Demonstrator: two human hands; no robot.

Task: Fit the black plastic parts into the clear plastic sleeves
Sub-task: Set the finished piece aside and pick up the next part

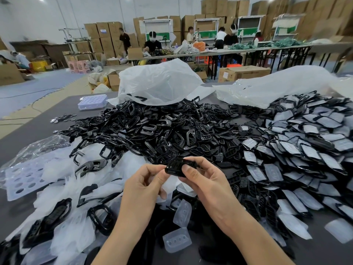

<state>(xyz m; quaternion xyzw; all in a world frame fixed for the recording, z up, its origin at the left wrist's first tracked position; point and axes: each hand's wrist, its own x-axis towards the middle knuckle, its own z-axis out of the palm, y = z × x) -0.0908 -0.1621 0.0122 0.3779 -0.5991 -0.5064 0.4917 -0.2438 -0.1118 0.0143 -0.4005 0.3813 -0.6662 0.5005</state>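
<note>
Warehouse; boxes (107,35) stacked along the far wall, people at long benches. Grey table (28,134): central heap of black parts (152,131); sleeved parts (305,146) spread to the right; white bags (158,81) behind the heap; perforated tray (92,101) far left; loose sleeves (182,213) near the front edge. Held item: one part (174,167), raised above the table, front centre. Left hand (145,180): thumb and forefinger pinch the part's left end, a sleeve (170,183) bunched just beneath. Right hand (206,178): fingers curled over the part, thumb pressed on its face.
</note>
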